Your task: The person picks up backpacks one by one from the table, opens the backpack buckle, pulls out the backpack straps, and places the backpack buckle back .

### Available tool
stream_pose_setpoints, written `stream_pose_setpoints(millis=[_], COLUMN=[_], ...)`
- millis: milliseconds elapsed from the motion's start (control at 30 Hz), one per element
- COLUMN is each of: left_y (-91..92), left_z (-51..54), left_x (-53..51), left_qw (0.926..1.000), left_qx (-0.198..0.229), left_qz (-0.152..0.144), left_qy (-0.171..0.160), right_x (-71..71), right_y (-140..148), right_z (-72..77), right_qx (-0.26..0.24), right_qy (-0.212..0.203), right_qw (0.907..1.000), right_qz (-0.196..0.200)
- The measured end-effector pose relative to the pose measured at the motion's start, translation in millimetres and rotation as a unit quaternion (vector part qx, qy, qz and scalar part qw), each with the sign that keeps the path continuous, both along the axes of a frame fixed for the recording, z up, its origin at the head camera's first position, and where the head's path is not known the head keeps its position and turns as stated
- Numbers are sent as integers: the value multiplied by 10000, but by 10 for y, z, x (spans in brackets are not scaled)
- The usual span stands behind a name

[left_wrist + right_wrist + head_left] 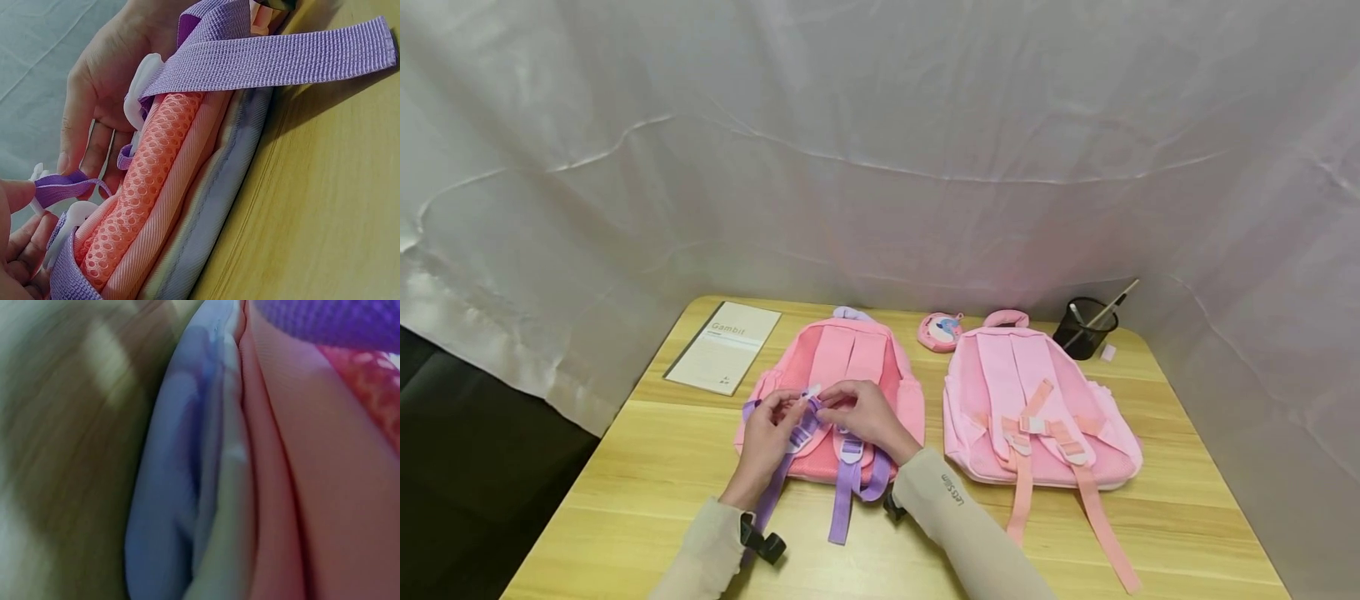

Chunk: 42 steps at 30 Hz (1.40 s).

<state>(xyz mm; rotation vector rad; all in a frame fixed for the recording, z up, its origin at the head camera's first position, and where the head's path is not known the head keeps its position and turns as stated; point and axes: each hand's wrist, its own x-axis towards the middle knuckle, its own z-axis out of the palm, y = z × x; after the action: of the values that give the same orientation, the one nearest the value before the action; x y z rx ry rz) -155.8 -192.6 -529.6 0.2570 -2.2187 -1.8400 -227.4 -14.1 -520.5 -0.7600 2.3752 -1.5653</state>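
A coral-pink backpack point(867, 350) with purple straps lies back side up on the table. Above its lower middle, the left hand point(765, 433) pinches a small white buckle point(811, 392) on a purple strap. The right hand point(867, 412) holds the purple webbing beside that buckle with thumb and fingers. In the left wrist view, the left thumb and fingers point(19, 197) grip the white buckle piece point(39, 187), and the right hand point(94, 94) touches the purple strap point(62, 187). Only the bag's side and a purple strap point(337, 322) show in the right wrist view.
To the right lies a light pink backpack point(992, 375) with orange straps. Behind are a round pink pouch point(938, 332), a black mesh pen holder point(1078, 342) and a small eraser point(1108, 352). A notebook point(722, 348) lies at the back left of the table point(625, 467).
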Motion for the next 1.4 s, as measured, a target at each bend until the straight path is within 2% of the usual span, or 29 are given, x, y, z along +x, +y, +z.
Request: stream_pose_setpoints(millis=[200, 300, 433, 533, 700, 933, 1167, 1233, 1300, 1400], left_y=[3, 39, 45, 9, 8, 40, 26, 21, 18, 24], left_z=[-23, 90, 116, 12, -8, -22, -33, -44, -66, -90], left_x=[-4, 32, 36, 0, -10, -52, -46, -35, -26, -13], left_qw=[10000, 9999, 9998, 9999, 9999, 9993, 9995, 9991, 9969, 9898], left_qx=[-78, -84, 32, 112, 74, -261, -295, -425, -777, -1404], left_qz=[-7, -17, 7, 24, 24, 100, 67, 56, 46, 82], left_qy=[3, -121, -210, -108, -97, -235, -132, -24, 103, 234], right_x=[2, 14, 21, 16, 14, -20, -24, -19, -17, -13], right_y=[-40, -69, -73, -57, -54, -61, -56, -58, -60, -65], right_z=[14, 38, 41, 22, 21, 30, 20, 26, 30, 37], right_qx=[-173, -299, -459, -534, -498, -554, -748, -760, -762, -745], right_qy=[-10, -28, -124, -266, -300, -181, -140, -101, -47, -36], right_qw=[9997, 9994, 9987, 9982, 9983, 9981, 9970, 9969, 9968, 9966], right_qz=[-159, -199, -184, -109, -98, -209, -154, -189, -250, -359])
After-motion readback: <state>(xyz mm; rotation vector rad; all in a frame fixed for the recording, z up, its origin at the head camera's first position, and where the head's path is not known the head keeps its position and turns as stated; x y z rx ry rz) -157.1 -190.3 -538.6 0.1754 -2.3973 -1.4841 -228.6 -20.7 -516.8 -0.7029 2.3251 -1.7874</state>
